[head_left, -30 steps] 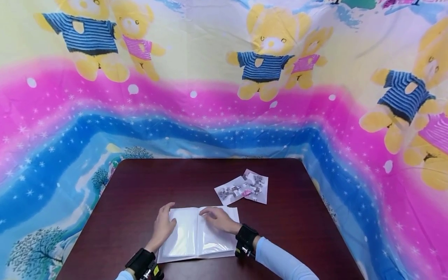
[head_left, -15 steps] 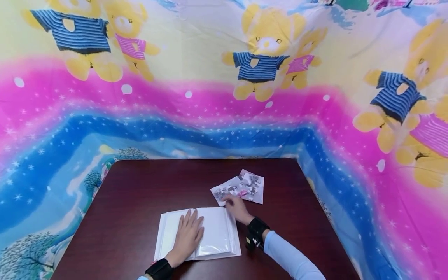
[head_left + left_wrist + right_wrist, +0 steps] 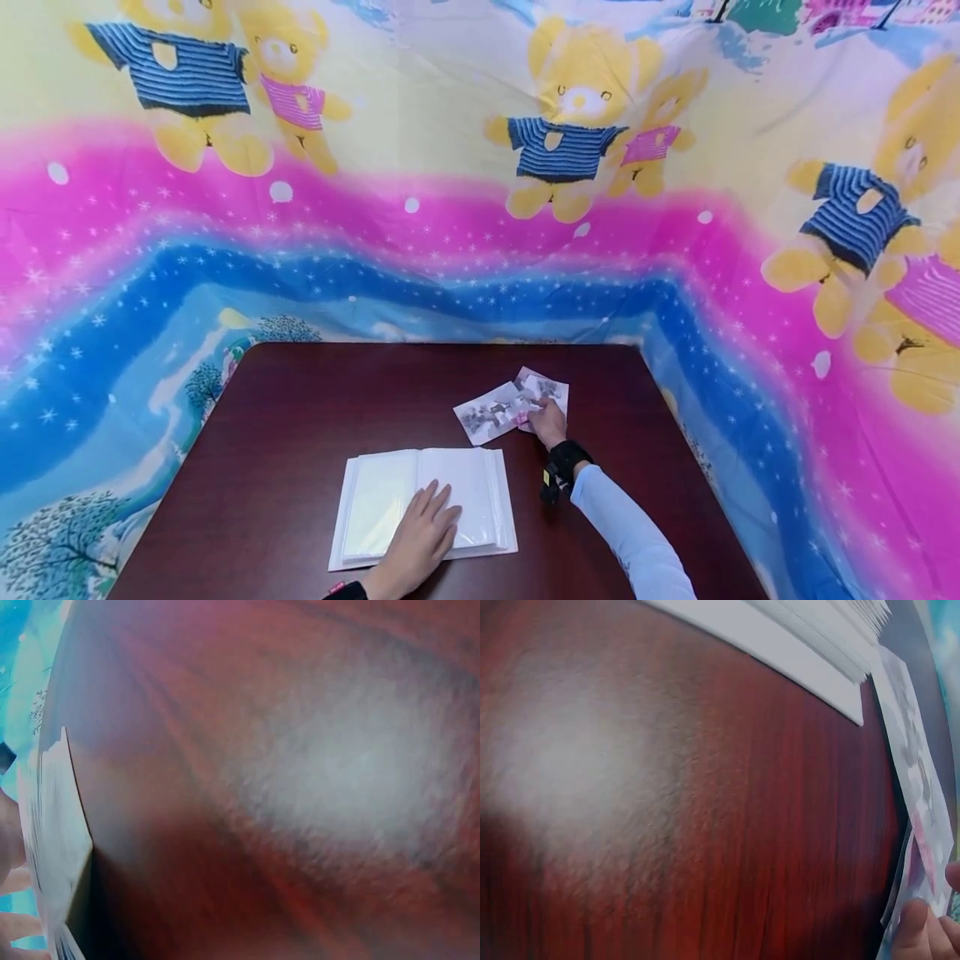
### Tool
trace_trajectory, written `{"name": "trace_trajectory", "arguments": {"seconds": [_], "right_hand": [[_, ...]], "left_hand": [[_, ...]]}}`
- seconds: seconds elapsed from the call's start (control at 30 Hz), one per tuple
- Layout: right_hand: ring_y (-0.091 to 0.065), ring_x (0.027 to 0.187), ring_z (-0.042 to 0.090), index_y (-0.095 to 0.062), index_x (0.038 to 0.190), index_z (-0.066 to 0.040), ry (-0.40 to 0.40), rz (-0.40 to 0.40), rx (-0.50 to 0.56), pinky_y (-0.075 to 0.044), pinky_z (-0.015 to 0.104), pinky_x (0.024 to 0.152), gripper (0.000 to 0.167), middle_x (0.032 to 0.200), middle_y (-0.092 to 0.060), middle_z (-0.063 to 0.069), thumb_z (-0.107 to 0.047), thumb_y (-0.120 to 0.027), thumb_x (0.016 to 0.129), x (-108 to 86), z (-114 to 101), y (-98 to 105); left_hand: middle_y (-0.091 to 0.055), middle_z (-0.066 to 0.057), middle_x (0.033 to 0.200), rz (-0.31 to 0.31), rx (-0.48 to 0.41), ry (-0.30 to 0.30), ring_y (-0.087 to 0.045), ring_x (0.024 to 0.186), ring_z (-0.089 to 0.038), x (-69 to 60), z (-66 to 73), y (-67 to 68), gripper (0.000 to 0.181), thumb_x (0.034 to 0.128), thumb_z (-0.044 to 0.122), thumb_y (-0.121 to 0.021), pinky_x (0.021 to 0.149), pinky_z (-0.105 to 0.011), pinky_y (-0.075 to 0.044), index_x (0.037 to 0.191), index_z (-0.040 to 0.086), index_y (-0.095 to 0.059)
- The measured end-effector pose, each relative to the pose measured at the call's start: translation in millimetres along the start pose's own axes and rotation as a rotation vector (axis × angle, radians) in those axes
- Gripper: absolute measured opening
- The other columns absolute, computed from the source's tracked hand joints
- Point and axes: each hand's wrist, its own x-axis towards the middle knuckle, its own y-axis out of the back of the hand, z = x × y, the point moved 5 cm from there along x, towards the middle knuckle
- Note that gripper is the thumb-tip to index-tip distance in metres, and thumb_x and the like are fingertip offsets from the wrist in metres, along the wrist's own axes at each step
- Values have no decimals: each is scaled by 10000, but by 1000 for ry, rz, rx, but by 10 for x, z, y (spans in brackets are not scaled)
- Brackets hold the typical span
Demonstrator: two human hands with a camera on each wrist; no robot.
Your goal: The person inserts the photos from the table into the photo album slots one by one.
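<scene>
An open album with white pages and clear sleeves (image 3: 375, 508) lies near the table's front. Across its right page rests my left hand (image 3: 422, 533), fingers extended. The left wrist view catches the album (image 3: 60, 832) edge-on, with the fingers (image 3: 16, 926) at the far left. Beyond the album, a left photo (image 3: 483, 414) and a right photo (image 3: 553, 389) overlap. My right hand (image 3: 549, 422) touches the right photo with bent fingers. In the right wrist view the hand (image 3: 930, 934) is at the photos' edge (image 3: 915, 765); whether it pinches one is unclear.
The dark red-brown table (image 3: 285, 417) extends around the album and photos. A patterned cloth with bears (image 3: 570, 275) hangs behind the table and along both sides.
My left hand has moved from the album's left edge across to its right page. My right hand has left the album and gone up and right to the photos.
</scene>
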Motion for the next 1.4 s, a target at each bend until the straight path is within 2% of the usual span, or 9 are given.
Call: {"name": "trace_trajectory", "arguments": {"seconds": [0.23, 0.33, 0.57, 0.63, 0.8, 0.97, 1.13, 1.23, 1.4], "right_hand": [[-604, 1053, 359, -600, 1264, 97, -62, -82, 98, -513, 404, 836, 395, 1268, -590, 282, -73, -626, 908, 7, 81, -26], [-653, 924, 307, -625, 1232, 100, -56, -109, 181, -543, 344, 739, 335, 1174, -633, 272, -39, -613, 928, 14, 96, -64], [-669, 600, 190, -523, 1256, 142, -70, -200, 560, -597, 349, 624, 300, 899, -666, 219, 48, -525, 972, 13, 21, -144], [-665, 599, 164, -554, 1231, 89, -49, -206, 618, -599, 358, 639, 256, 881, -677, 187, 35, -532, 982, 11, -29, -129], [-694, 750, 324, -565, 1249, 78, 73, -228, 660, -591, 445, 732, 259, 875, -669, 211, 27, -524, 998, -25, -247, -29], [-683, 799, 333, -542, 1292, 99, 173, -322, 662, -576, 484, 769, 298, 902, -634, 183, -21, -513, 1020, -148, -472, 45], [-664, 721, 209, -548, 1252, 133, 347, -517, 610, -584, 480, 720, 281, 910, -618, 174, -29, -500, 1027, -351, -665, 18], [-650, 699, 188, -568, 1222, 125, 436, -626, 552, -590, 459, 680, 255, 917, -628, 183, -20, -494, 1027, -482, -762, -30], [-659, 696, 245, -603, 1218, 82, 503, -713, 478, -578, 523, 671, 248, 897, -639, 223, -45, -512, 1026, -633, -880, -120]], "left_hand": [[-617, -167, 1263, 15, 8, -48, -527, 1225, -403, -71, 57, -43, 251, 812, 118, -735, 971, -574, -436, 1063, 133, -718], [-618, -163, 1250, 33, 23, -75, -534, 1211, -402, -88, 57, -62, 261, 796, 124, -728, 966, -570, -438, 1057, 134, -718], [-631, -132, 1179, 57, 77, -92, -565, 1145, -377, -39, 14, -83, 237, 792, 156, -700, 920, -543, -453, 1027, 171, -723], [-641, -116, 1155, 59, 68, -89, -569, 1129, -356, -18, -9, -76, 213, 796, 160, -708, 909, -519, -451, 1007, 179, -725], [-671, -39, 1021, 111, -57, -64, -608, 1038, -278, 46, -114, 27, 165, 791, 85, -748, 840, -460, -463, 938, 150, -714], [-681, 8, 905, 237, -223, 86, -628, 839, -148, 146, -339, 196, 191, 804, -22, -742, 705, -341, -505, 969, 70, -712], [-589, 48, 823, 352, -322, 255, -551, 706, -44, 252, -580, 378, 171, 874, -39, -690, 608, -245, -492, 1030, 27, -671], [-571, 38, 858, 343, -390, 339, -555, 710, -66, 321, -675, 437, 188, 913, 8, -674, 593, -270, -507, 1098, 24, -646], [-656, 8, 883, 223, -595, 469, -614, 716, -102, 376, -741, 391, 248, 936, 103, -678, 619, -263, -522, 1158, -7, -655]]}}
